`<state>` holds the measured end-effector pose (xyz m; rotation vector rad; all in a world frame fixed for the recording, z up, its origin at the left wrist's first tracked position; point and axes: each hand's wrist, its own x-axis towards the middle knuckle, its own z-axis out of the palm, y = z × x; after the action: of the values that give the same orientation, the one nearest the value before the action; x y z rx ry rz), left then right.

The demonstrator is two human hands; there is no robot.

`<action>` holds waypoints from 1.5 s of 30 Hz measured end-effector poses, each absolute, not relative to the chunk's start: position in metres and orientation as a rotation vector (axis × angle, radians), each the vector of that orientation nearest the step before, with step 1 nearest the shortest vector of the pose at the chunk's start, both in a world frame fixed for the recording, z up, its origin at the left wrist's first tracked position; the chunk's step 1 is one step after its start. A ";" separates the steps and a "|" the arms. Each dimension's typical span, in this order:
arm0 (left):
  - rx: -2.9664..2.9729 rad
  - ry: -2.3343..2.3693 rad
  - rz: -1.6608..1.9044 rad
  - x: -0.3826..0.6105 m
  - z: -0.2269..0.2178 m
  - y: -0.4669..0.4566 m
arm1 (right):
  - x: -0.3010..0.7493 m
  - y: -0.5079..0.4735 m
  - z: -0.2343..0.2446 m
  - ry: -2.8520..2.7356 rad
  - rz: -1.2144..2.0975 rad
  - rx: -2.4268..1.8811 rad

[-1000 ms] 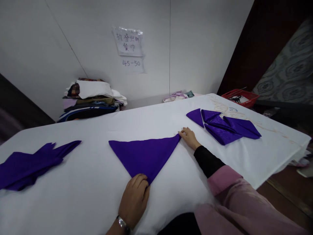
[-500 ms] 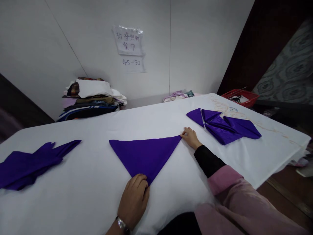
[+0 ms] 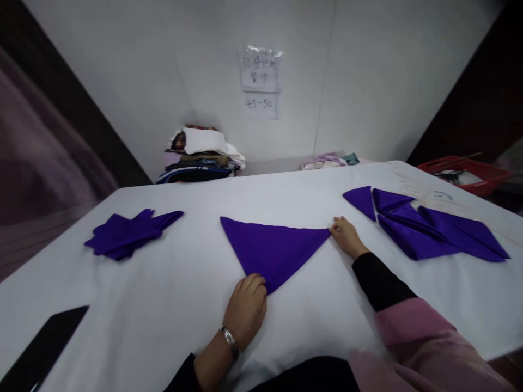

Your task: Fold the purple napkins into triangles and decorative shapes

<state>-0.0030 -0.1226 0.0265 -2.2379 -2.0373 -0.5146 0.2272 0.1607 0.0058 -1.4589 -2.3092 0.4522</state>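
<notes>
A purple cloth napkin (image 3: 273, 247), folded into a triangle, lies on the white-covered table with its long edge at the far side and a point toward me. My right hand (image 3: 344, 234) pinches its right corner between thumb and fingers. At the near point, my left hand (image 3: 247, 305) has its fingers closed together on the lower left edge; the fingertips are partly hidden. To the right lie folded purple napkins (image 3: 441, 228), with one small triangular fold (image 3: 362, 201) beside them. A crumpled-looking purple napkin (image 3: 126, 234) sits to the left.
A white cloth (image 3: 163, 321) covers the table. Stacked folded clothes (image 3: 204, 155) and a lilac cloth pile (image 3: 324, 160) stand behind its far edge. A red basket (image 3: 482, 174) is at the far right, a dark flat object (image 3: 49, 343) at the near left. Paper signs (image 3: 261, 76) hang on the wall.
My view has turned left, so things appear farther right and the dark flat object shows. Both hands keep their places on the triangular napkin, whose right corner looks slightly more drawn out.
</notes>
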 end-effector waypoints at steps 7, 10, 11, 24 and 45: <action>-2.231 -2.053 -0.592 -0.039 0.025 -0.146 | 0.255 0.127 0.000 -2.534 0.399 -1.274; -2.251 -2.040 -0.696 -0.054 0.023 -0.160 | 0.275 0.110 -0.008 -2.646 0.431 -1.181; -2.266 -2.040 -0.725 -0.057 0.023 -0.163 | 0.280 0.106 -0.010 -2.668 0.430 -1.171; -2.303 -2.161 -0.464 -0.044 0.035 -0.138 | 0.185 0.079 0.076 -2.725 0.426 -0.541; -2.397 -2.302 -0.550 -0.041 0.003 -0.134 | -0.075 0.096 0.013 -3.083 0.446 -0.370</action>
<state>-0.0406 -0.1342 0.0029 -2.3968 -2.3024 -0.5497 -0.0745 0.0962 0.0131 -0.3702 -3.0827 0.4460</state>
